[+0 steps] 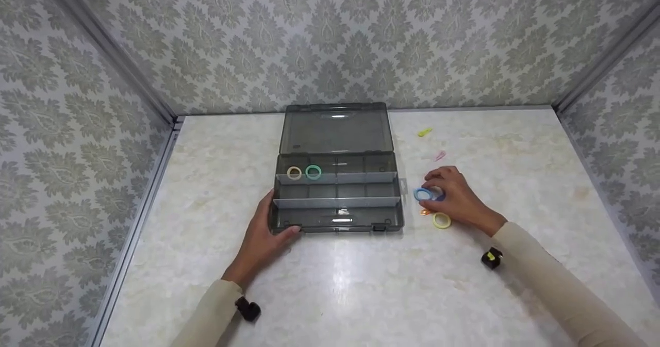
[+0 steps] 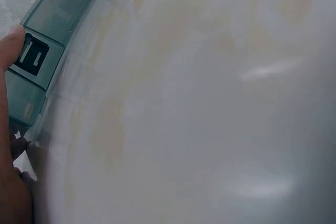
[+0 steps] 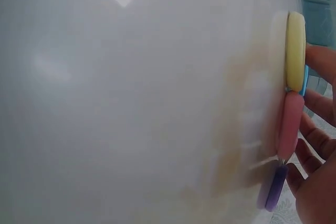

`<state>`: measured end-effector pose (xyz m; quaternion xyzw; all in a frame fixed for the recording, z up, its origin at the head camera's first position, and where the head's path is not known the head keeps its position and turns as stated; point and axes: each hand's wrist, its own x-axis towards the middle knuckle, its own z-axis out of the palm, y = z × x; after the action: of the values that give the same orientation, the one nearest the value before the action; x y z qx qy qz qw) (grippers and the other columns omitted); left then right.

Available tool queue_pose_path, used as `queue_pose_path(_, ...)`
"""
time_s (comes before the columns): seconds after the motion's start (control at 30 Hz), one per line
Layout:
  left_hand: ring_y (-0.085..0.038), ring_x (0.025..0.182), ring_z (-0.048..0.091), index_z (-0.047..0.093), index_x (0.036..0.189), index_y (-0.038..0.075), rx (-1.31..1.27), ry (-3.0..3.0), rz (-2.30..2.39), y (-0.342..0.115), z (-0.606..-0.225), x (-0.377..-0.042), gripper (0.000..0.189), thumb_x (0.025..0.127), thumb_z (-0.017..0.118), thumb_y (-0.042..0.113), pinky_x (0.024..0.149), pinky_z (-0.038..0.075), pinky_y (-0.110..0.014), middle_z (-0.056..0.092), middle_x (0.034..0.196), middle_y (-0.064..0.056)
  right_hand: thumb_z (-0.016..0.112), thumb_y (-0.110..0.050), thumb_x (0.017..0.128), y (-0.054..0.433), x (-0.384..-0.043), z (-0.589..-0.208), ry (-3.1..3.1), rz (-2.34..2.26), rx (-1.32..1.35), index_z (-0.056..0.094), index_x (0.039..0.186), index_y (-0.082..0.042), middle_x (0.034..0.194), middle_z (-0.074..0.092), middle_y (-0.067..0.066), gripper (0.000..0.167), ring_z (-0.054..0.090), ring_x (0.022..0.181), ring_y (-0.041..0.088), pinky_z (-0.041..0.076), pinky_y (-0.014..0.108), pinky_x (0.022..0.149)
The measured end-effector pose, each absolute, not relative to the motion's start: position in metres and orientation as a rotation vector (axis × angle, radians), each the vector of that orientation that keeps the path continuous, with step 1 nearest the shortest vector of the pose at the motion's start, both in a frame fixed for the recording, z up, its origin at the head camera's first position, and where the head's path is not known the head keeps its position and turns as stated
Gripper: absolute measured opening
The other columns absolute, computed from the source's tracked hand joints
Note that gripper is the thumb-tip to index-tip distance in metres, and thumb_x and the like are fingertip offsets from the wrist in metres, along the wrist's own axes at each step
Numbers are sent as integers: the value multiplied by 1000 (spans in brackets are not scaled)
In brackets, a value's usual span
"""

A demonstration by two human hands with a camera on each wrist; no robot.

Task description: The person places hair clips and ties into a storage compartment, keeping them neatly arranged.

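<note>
A dark see-through compartment box point(image 1: 337, 215) lies with its lid point(image 1: 337, 128) folded back. My left hand point(image 1: 260, 238) holds its front left corner, thumb over the front edge and fingers along the side. Right of the box, my right hand point(image 1: 456, 195) pinches a light blue hair tie point(image 1: 416, 194) between thumb and fingers. A dark blue hair tie point(image 1: 440, 196) shows beneath that hand. By its thumb are an orange hair clip point(image 1: 425, 212) and a yellow hair tie point(image 1: 435, 225). The right wrist view also has a pink hair tie point(image 3: 290, 124) and a purple one point(image 3: 275, 187).
A cream hair tie point(image 1: 289, 176) and a green one point(image 1: 308, 175) lean in the box's back row. Two pale dividers point(image 1: 337, 201) cross the box. Beyond my right hand lie a yellow-green clip point(image 1: 425, 132) and a pink clip point(image 1: 440, 155). Patterned panels point(image 1: 330, 43) enclose the table.
</note>
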<state>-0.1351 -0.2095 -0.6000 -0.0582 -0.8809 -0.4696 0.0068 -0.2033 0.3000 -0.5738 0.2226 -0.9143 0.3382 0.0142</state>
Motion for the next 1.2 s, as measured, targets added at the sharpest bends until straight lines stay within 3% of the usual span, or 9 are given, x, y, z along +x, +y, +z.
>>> queue_pose_path(0.57, -30, 167, 27, 19, 178, 20, -208, -2743, -1469, -211, -599, -134, 117, 91, 89, 56, 134, 23, -56, 30, 179, -8, 92, -12, 90, 294, -225, -556, -2725, 1032, 763, 82, 107, -1, 132, 65, 23, 23, 47, 132, 46, 35, 66, 111)
queue_pose_path(0.97, -29, 166, 28, 20, 177, 24, -226, -2742, -1462, -211, -600, -133, 114, 92, 87, 60, 133, 26, -55, 31, 179, -7, 91, -10, 92, 278, -240, -533, -2658, 1137, 715, 80, 114, 0, 131, 66, 21, 26, 49, 127, 39, 41, 58, 108)
queue_pose_path(1.2, -29, 166, 28, 21, 177, 23, -224, -2735, -1477, -213, -600, -133, 114, 92, 88, 57, 133, 25, -55, 32, 179, -7, 90, -13, 94, 260, -247, -526, -2666, 1125, 779, 80, 113, -2, 132, 66, 19, 24, 50, 127, 39, 42, 60, 109)
